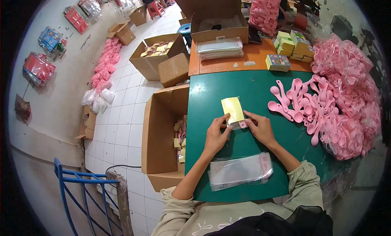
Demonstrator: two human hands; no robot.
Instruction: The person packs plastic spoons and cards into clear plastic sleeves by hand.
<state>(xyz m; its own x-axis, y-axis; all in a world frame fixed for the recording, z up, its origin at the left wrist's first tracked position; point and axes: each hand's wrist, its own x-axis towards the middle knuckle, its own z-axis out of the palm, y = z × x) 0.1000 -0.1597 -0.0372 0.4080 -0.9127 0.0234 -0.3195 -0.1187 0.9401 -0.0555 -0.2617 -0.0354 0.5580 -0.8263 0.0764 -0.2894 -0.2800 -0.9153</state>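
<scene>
Head view: nearest the body, on the near side of the packet [234,114], a loose stack of clear bags [240,171] lies on the green desk [207,95]. A lowered sleeve [303,180] could drag the slick top bags askew. The hands are apart with the packet between them: the left hand [217,133] holds its left edge by thumb and fingers, while the right hand [259,129] touches its lower right corner; I cannot tell whether that one pinches or only steadies. Trouble seems likeliest here. If the near end is open, which is too small to make out, a tilt towards the body could let the pink piece [243,124], probably a spoon, slip out, and an uneven push might set the yellow card [232,106] crooked or crease the film. Farther off, right of the packet, loose spoons [306,100] lie heaped beside a bulging bag of spoons [346,130]; if that bag sagged, more could slide towards the right hand. As for looks, from its near edge outward the packet shows shiny, wrinkled clear film, the bit of pink by the right fingers, then a plain pale card, longer than wide and slightly slanted, with a thin rim of film beyond
</scene>
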